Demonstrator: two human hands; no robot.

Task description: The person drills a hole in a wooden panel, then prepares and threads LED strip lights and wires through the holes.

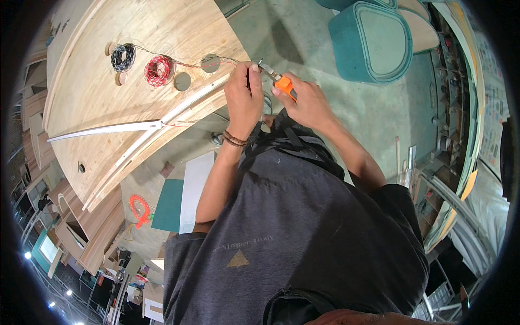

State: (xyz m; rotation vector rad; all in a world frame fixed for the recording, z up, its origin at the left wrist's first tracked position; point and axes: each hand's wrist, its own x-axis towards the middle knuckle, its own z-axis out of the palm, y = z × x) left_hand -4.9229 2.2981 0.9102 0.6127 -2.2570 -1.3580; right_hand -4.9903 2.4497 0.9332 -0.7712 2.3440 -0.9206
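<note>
My left hand (244, 97) is closed, pinching a thin twisted wire (189, 63) near the board's right corner. The wire runs left across the wooden board (179, 27) toward a black-and-white wire coil (123, 57) and a red-and-white wire coil (158, 71). Wrapped round the orange handle of a utility knife (284, 85), my right hand (307, 103) sits just right of the left one. The knife's metal end points up and left, close to the left fingertips. Exactly where the blade meets the wire is too small to tell.
Round holes (182, 82) pierce the board. A white strip (105, 130) lies across it, beside a long pale rail (141, 142). Teal rounded tubs (371, 43) stand at the upper right. An orange coil (139, 211) and flat panels (196, 181) lie at lower left.
</note>
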